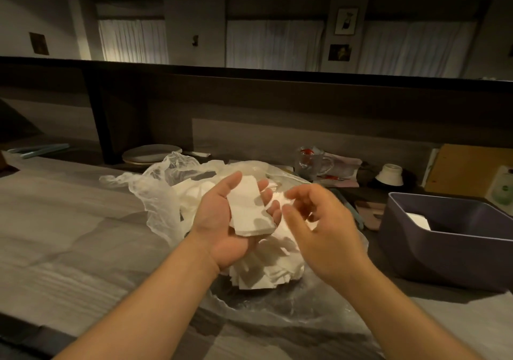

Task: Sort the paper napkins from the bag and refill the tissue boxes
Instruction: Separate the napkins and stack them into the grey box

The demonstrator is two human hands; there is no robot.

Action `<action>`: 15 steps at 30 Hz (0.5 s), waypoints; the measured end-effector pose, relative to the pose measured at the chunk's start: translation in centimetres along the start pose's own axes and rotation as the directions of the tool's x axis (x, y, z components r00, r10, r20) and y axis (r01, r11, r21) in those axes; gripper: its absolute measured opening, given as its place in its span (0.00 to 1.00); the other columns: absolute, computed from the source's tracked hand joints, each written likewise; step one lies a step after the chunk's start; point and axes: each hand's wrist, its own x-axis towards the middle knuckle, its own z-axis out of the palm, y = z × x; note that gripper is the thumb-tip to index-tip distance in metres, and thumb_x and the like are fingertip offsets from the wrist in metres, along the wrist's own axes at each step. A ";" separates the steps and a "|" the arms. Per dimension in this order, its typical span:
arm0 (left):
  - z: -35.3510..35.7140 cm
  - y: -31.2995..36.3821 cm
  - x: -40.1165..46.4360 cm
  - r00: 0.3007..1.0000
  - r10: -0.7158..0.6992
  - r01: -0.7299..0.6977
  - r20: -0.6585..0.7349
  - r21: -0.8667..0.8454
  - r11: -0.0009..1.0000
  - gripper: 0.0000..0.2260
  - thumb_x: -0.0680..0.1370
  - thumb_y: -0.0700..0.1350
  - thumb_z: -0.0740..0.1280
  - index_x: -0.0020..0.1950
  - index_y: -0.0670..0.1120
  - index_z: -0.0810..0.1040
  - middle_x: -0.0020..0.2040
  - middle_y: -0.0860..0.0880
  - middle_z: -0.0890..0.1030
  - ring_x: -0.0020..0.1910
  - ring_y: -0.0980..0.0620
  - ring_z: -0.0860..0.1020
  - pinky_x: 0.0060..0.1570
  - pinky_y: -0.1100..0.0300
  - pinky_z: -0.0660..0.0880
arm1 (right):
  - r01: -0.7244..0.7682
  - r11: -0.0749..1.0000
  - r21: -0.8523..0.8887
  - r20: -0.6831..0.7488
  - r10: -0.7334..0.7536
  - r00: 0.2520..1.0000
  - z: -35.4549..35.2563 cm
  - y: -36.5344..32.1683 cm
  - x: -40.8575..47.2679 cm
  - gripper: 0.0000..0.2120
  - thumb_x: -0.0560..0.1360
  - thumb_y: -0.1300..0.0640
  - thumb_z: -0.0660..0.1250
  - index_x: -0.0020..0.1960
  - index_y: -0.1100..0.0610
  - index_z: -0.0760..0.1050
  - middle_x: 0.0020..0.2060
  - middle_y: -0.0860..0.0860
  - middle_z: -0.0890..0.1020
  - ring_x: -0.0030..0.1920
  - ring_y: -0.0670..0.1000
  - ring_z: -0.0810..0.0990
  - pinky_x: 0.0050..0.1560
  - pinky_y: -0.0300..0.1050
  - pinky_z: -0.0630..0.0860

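My left hand lies palm up over the clear plastic bag and holds a small stack of folded white napkins, thumb and fingers curled round its edges. Just right of the stack hovers my right hand, fingers loosely bent and blurred; whether it pinches a napkin I cannot tell. Under both hands a loose heap of white napkins lies in the opened bag. The dark purple tissue box stands at the right with a few white napkins inside.
The grey wooden counter stretches to the left. Behind the bag are a stack of plates, a glass mug, an upturned white bowl and a cardboard piece. A dark partition rises at the back.
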 end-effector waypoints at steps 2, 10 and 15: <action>-0.2 -0.1 0.2 1.000 -0.021 0.021 0.007 -0.011 1.000 0.24 0.78 0.56 0.68 0.69 0.42 0.79 0.60 0.43 0.81 0.58 0.45 0.79 0.69 0.47 0.72 | 0.170 0.971 -0.168 0.101 -0.155 0.983 0.7 -0.4 -0.6 0.06 0.77 0.41 0.66 0.52 0.39 0.75 0.46 0.34 0.75 0.51 0.40 0.74 0.52 0.41 0.75; 0.1 0.1 -0.4 0.997 0.076 -0.077 0.012 0.043 0.996 0.19 0.80 0.53 0.66 0.66 0.44 0.78 0.55 0.43 0.85 0.52 0.43 0.81 0.54 0.48 0.78 | 0.111 0.972 -0.205 0.227 -0.063 0.972 0.1 -0.3 -0.3 0.03 0.78 0.45 0.69 0.46 0.42 0.78 0.42 0.37 0.78 0.47 0.41 0.75 0.49 0.43 0.77; -0.2 0.5 -0.3 0.993 0.107 -0.109 0.043 0.056 0.992 0.18 0.80 0.53 0.64 0.66 0.45 0.79 0.52 0.46 0.84 0.44 0.48 0.79 0.47 0.54 0.77 | 0.159 0.918 -0.363 0.548 0.072 0.834 -0.5 -0.2 -0.1 0.16 0.72 0.36 0.73 0.58 0.37 0.77 0.54 0.32 0.72 0.58 0.38 0.67 0.63 0.43 0.71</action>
